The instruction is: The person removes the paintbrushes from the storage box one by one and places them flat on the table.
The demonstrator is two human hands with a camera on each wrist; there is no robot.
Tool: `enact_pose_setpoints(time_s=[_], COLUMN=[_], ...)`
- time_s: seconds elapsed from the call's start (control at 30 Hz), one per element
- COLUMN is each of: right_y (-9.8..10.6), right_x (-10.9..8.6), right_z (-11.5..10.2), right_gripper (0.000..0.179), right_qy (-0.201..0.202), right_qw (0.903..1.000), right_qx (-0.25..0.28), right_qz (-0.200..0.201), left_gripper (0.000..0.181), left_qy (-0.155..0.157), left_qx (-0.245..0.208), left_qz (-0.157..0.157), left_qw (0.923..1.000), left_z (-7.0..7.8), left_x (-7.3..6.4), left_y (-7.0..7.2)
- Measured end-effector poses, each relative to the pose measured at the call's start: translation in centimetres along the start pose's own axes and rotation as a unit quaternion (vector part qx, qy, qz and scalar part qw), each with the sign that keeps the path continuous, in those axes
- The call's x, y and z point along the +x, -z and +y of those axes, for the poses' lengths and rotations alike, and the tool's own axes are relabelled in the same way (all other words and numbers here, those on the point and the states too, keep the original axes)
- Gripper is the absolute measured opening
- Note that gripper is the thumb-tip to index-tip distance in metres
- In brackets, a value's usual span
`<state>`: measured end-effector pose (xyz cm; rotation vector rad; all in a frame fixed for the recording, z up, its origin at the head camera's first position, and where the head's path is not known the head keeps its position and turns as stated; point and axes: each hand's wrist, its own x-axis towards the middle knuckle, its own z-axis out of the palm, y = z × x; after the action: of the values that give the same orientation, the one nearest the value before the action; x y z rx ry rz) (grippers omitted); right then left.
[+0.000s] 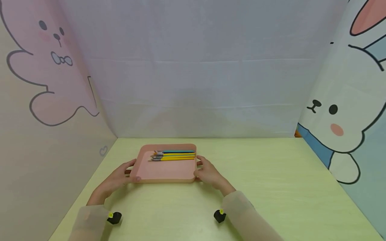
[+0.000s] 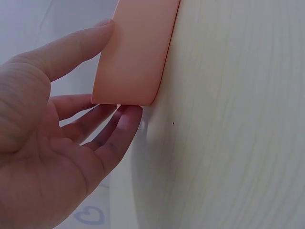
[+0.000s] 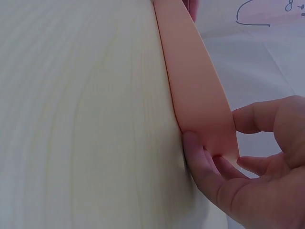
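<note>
A shallow pink tray (image 1: 165,171) lies toward the back left of the table. Several thin paintbrushes (image 1: 178,156), with yellow, blue and dark handles, lie side by side near its back right, bristles to the left. My left hand (image 1: 115,180) holds the tray's left side, thumb at the near corner. In the left wrist view the thumb touches the upper edge of the pink wall (image 2: 136,57), the other fingers along its end. My right hand (image 1: 210,173) grips the opposite side; the right wrist view has its fingertips (image 3: 193,143) against the wall near the corner.
The pale wood-grain table (image 1: 271,187) runs back to a white cloth wall (image 1: 193,83). Side curtains with a pink cartoon animal (image 1: 57,73) and a white rabbit (image 1: 340,117) border it. Dark wrist pieces (image 1: 114,218) sit by both sleeves.
</note>
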<state>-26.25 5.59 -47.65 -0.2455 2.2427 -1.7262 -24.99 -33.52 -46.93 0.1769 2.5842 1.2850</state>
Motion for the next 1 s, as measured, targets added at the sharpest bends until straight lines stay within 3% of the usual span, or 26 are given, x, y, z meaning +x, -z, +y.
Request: enact_pose_setpoints(time_s=[0.4,1.0], right_y=[1.5,4.3], right_x=[-1.3,-3.7], right_z=[0.3,0.9], right_gripper=[0.082,0.081], right_qy=[-0.005,-0.014], right_qw=[0.9999,0.9998], right_qx=[-0.010,-0.010], right_qz=[0.005,-0.001], left_gripper=[0.101,0.096], left_qy=[-0.005,-0.015], left_qx=[-0.012,-0.009], left_qz=[-0.012,0.007], left_qw=[0.9998,0.9998], left_z=[1.1,3.3], left_x=[-0.2,-0.6], left_y=[-1.1,-4.0])
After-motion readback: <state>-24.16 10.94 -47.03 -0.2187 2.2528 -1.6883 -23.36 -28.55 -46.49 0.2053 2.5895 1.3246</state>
